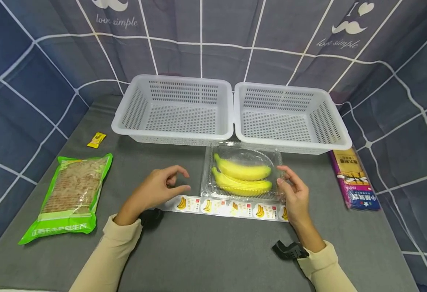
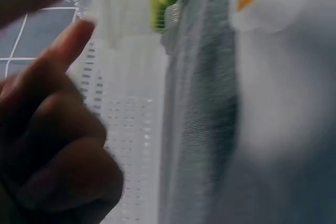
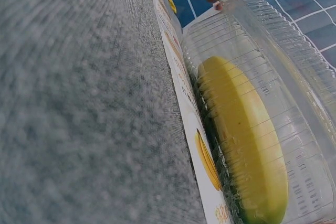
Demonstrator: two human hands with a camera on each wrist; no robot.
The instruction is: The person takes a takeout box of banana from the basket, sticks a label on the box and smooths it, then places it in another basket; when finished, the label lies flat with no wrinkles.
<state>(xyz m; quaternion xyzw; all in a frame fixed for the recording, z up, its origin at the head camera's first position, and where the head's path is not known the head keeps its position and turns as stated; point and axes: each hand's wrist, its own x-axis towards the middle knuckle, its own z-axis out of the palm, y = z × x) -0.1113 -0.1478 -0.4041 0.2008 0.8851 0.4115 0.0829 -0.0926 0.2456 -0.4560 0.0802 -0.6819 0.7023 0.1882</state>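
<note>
Two bananas (image 1: 243,172): in clear box (image 1: 207,175); left wrist view shows only part.
Left hand (image 1: 159,185): thumb, fingers apart.
Right hand (image 1: 296,192): at box edge, pinch unclear.

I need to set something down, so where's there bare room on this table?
There's bare table between the sleeves, before the sticker strip; also between right hand and gold packet, and between green bag and left hand. Crowded around the clear box: baskets behind, strip in front.

A yellow packet (image 1: 97,140) lies beyond a green-edged bag (image 1: 71,190)
</note>
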